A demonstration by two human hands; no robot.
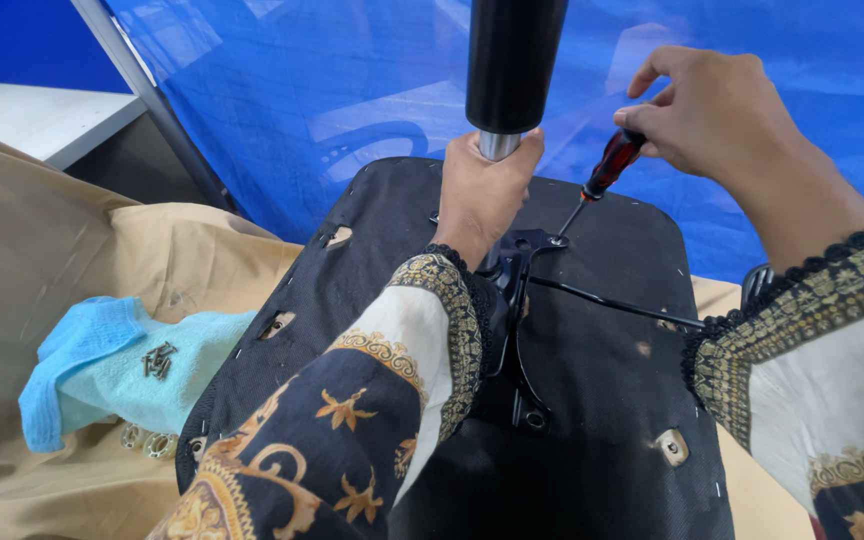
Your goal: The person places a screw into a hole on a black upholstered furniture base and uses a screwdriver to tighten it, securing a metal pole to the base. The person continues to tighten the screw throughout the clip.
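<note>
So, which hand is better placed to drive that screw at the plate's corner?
Right. The right hand holds the screwdriver, its tip at the black mounting plate corner. The left hand is busy gripping the gas cylinder.

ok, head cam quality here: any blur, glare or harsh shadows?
Head view: even, soft light and no hard shadows; pale sheen patches on the blue tarp; left hand and right hand with the screwdriver are sharp; the near sleeves look slightly soft; the black cylinder carries a faint highlight.
</note>
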